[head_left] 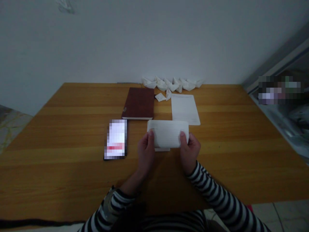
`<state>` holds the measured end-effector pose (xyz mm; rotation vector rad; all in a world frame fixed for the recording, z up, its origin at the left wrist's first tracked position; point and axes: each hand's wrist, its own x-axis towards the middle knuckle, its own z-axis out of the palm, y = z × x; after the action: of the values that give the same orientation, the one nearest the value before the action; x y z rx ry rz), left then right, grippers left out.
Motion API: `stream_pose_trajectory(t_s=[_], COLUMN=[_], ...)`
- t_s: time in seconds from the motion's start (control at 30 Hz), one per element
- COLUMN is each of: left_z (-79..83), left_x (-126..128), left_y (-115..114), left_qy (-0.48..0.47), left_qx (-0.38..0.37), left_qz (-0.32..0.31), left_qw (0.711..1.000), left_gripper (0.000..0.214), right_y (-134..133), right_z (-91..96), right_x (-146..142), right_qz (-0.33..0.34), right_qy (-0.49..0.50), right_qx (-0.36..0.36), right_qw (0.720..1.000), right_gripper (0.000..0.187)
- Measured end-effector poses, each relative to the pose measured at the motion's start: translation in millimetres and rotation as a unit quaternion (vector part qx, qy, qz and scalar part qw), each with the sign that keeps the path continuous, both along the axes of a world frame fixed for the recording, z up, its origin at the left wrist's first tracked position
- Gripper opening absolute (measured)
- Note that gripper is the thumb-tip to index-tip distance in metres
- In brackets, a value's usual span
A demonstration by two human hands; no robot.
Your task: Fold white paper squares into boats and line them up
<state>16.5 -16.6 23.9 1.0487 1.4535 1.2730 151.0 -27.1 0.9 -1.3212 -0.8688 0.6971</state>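
A lined sheet of paper (167, 134), apparently folded into a wide rectangle, is held up over the table between both hands. My left hand (146, 146) grips its left edge, thumb on the face toward me. On the right edge my right hand (189, 148) has the same grip, thumb in front and fingers behind. Below the sheet's lower edge shows a strip of white paper (162, 149); whether it belongs to the held sheet I cannot tell. Beyond the hands lies a flat stack or sheet of lined paper (184, 109).
Folded paper boats (171, 84) stand in a row along the wall, with small folded paper pieces (160, 97) before them. A dark red notebook (139, 103) lies left of the paper. A phone (116, 139) with a lit screen lies nearer, on the wooden table (72, 145).
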Motion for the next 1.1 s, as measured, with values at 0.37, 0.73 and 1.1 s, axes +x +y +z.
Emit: stream_pose_trajectory(t_s=[0.37, 0.73, 1.1], left_z=[2.9, 2.4, -6.4], left_x=[-1, -4, -7], left_y=[-6, -7, -5], left_qy=[0.007, 0.042, 0.041], left_qx=[-0.003, 0.014, 0.000], left_qz=[0.011, 0.033, 0.032], left_qw=[1.000, 0.998, 0.999], left_gripper=[0.044, 0.042, 0.043], right_y=[3, 4, 3], right_z=[4.5, 11.0, 13.8], right_x=[0, 8, 7], right_qz=[-0.014, -0.009, -0.023], right_qy=[0.036, 0.153, 0.144], right_qx=[0.014, 0.025, 0.015], right_qw=[0.999, 0.988, 0.989], right_gripper=[0.038, 0.037, 0.039])
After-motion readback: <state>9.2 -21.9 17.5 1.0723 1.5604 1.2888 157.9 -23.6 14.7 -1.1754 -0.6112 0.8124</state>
